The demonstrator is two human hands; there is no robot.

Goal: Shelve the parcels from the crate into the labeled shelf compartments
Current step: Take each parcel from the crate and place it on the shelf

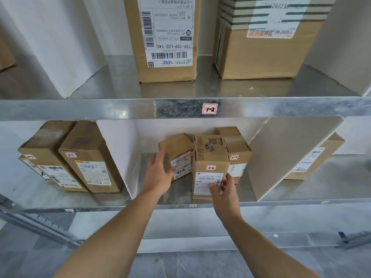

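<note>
Three brown parcels stand in the middle compartment of the lower shelf. A tilted parcel (176, 149) leans at the left, and my left hand (158, 175) lies against its left face with straight fingers. The middle parcel (209, 157) stands upright and carries a "2-2" tag. My right hand (222, 189) touches its lower front label with thumb and fingertips. A third parcel (237, 155), also tagged "2-2", sits behind and to the right. The crate is out of view.
White dividers (120, 153) (281, 153) wall in this compartment. Two parcels (88, 157) tagged "2-1" fill the left compartment, and one parcel (315, 157) lies in the right one. The upper shelf, with a "1-2" label (209, 108) on its edge, holds two large boxes (166, 37) (267, 41).
</note>
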